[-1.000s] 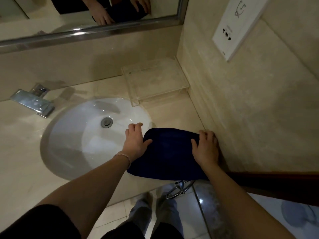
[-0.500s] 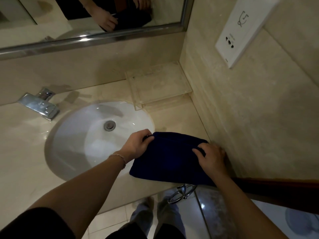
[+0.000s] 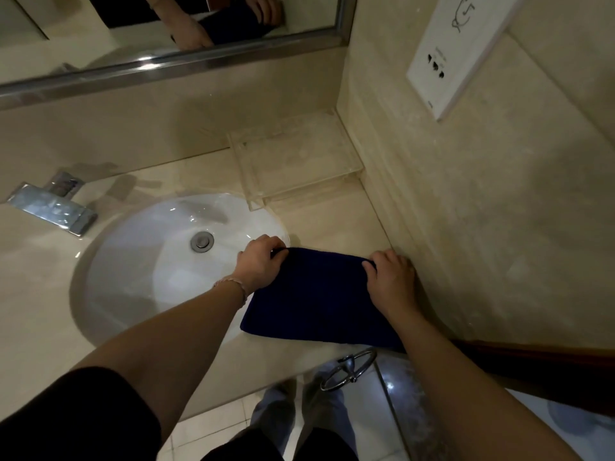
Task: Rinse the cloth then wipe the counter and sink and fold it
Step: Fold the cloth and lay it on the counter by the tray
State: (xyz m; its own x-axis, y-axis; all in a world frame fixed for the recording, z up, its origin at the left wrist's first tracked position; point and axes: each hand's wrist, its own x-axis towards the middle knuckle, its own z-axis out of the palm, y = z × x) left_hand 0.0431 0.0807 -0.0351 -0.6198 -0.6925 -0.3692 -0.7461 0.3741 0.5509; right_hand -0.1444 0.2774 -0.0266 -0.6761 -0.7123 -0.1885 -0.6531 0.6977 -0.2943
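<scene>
Leftmost, at nine o'clock, we see the faucet [image 3: 53, 206], then the white sink [image 3: 139, 261]. Our left hand [image 3: 261, 261] pinches the far left corner of the dark blue cloth [image 3: 316, 301], which lies folded on the bench [image 3: 332, 224] at the sink's three o'clock. Our right hand [image 3: 391, 279] grips its far right corner, beside the wall [image 3: 482, 227].

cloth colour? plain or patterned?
Dark navy blue, plain, no pattern visible; the cloth shows best in the head view, lying on the counter.
</scene>
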